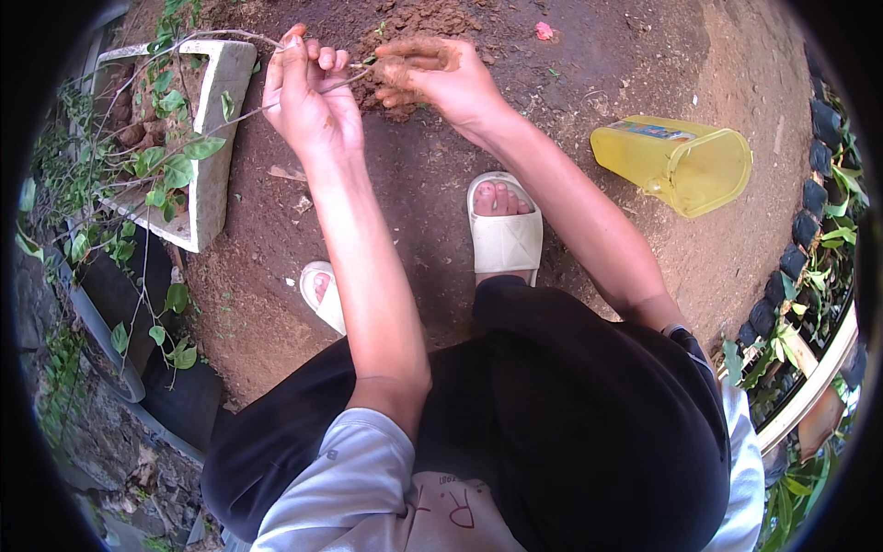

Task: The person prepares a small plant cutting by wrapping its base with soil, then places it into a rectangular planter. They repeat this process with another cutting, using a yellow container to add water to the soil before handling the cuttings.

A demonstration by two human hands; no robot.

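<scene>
My left hand (317, 101) is partly curled, thumb and forefinger pinched on one thin stem of the leafy branch (348, 81). A second stem crosses at the palm and extends right, its end next to the fingers of my right hand (440, 81). The right hand is mud-coated and half open; I cannot tell whether it grips the stem. The leaves hang left of my left hand, over the white planter (213, 138). Loose soil (428, 18) lies beyond the right hand.
</scene>
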